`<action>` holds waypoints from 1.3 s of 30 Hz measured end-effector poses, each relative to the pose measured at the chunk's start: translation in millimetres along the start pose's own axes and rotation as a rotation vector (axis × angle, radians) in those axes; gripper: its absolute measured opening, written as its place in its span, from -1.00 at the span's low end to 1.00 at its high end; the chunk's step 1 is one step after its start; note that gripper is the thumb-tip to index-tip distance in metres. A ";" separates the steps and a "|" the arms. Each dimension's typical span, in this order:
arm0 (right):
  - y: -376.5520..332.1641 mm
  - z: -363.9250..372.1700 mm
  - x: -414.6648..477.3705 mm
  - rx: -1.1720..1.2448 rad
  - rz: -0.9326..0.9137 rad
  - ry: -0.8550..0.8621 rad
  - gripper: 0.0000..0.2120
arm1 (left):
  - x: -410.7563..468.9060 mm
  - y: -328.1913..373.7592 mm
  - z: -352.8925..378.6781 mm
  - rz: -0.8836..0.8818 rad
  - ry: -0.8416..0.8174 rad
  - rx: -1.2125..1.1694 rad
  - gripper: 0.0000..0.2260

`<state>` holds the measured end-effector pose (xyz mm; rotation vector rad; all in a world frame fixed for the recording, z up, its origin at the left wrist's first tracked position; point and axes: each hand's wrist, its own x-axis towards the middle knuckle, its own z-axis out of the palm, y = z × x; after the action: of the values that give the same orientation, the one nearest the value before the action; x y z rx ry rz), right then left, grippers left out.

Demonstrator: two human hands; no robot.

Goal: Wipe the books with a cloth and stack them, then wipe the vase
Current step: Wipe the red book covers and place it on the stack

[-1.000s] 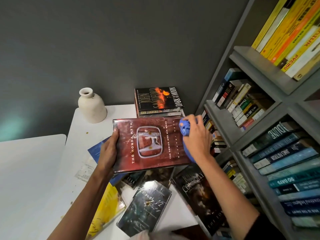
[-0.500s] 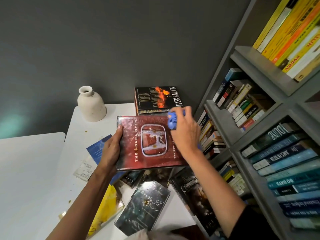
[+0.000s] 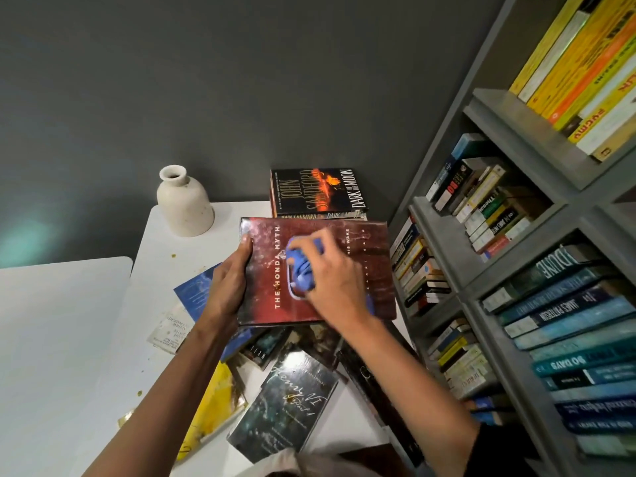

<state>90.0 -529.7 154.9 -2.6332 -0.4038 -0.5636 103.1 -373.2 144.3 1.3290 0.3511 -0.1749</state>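
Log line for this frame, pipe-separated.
phase: wipe book | left hand: grips red book edge | right hand: holds blue cloth on cover | black book: behind, by wall | vase: upright, apart from hands

Honda Myth book (image 3: 364,266) is at the centre of the table (image 3: 161,287), over a scatter of loose books (image 3: 309,342). The left hand (image 3: 227,287) grips its left edge. The right hand (image 3: 332,284) presses the cloth (image 3: 303,273) on its cover, near the middle. Dark of the Moon book (image 3: 318,191) lies flat just behind it, by the wall. The vase (image 3: 184,204) stands upright at the rear left corner, left of that book. Henry VI book (image 3: 285,404) lies in front, among the scatter. A second table (image 3: 51,339) adjoins on the left; the bookshelf (image 3: 509,129) stands on the right.
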 end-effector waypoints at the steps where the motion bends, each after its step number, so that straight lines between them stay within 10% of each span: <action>1: -3.4 1.8 -11.8 0.027 -0.067 -0.040 -0.51 | 0.9 1.2 -0.1 0.018 0.007 0.013 -0.63; 8: 45.6 -15.6 -7.2 -0.037 0.185 0.085 -0.57 | 1.8 -8.0 -8.6 -0.041 0.024 -0.005 -0.60; 15: 4.5 -3.3 -34.9 0.096 -0.083 -0.044 -0.58 | 4.0 -1.4 -4.5 0.016 0.045 0.018 -0.65; 21: 50.2 -20.4 -10.6 -0.075 0.240 0.031 -0.53 | 0.7 -8.5 -12.3 -0.043 0.046 -0.036 -0.59; 27: 6.3 -2.1 -41.9 0.128 -0.142 -0.129 -0.64 | -0.5 1.9 -6.9 0.022 0.071 0.008 -0.65; 33: 48.7 -16.3 -30.2 0.017 0.044 -0.021 -0.67 | -3.5 -4.6 -14.6 0.010 0.064 -0.011 -0.64; 39: -25.1 10.5 -36.2 0.179 -0.177 -0.097 -0.54 | -9.1 2.0 -0.2 0.041 0.041 0.014 -0.71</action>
<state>52.6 -509.9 138.5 -2.4741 -0.6900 -0.4324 95.2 -373.2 149.2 1.3544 0.3574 -0.1158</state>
